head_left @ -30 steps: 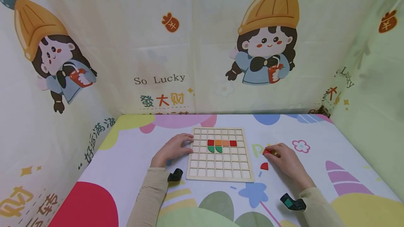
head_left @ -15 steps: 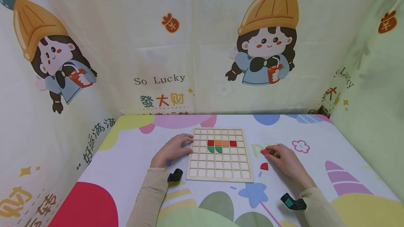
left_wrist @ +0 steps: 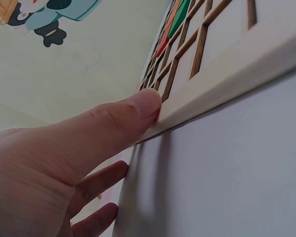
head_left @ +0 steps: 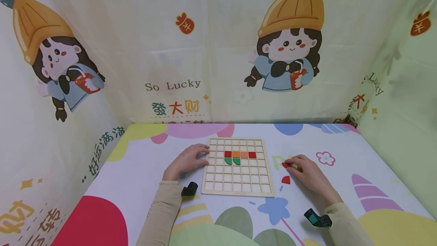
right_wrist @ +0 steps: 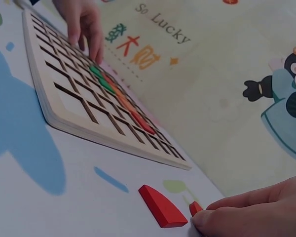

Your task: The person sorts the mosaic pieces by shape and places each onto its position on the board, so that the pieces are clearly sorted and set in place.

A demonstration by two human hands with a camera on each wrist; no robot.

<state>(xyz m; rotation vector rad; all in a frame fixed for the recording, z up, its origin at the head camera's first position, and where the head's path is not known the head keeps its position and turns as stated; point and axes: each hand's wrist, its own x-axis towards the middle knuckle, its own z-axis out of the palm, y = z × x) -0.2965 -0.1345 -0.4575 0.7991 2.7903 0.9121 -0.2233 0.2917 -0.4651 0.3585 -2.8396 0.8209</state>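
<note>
A square wooden grid board (head_left: 239,185) lies on the table. My left hand (head_left: 187,160) rests along its left edge. In the left wrist view the thumb (left_wrist: 147,102) touches the rim, with other fingers beside it. To the right of the board my right hand (head_left: 308,174) pinches a small red tile (head_left: 285,165) between thumb and fingertips, close over the table. A second red tile (head_left: 285,180), quarter-round, lies loose just in front of that hand. The board's cells hold a row of red, orange (head_left: 236,154) and light-orange squares, with two green quarter-round tiles (head_left: 236,161) below.
A cloth (head_left: 239,219) printed with bright shapes covers the table. Patterned fabric (head_left: 225,48) hangs behind and at both sides. Black devices (head_left: 317,218) sit at both wrists.
The red tile in my right hand has turned and shifted slightly left between the fingers. My left hand, the board and its tiles stay the same.
</note>
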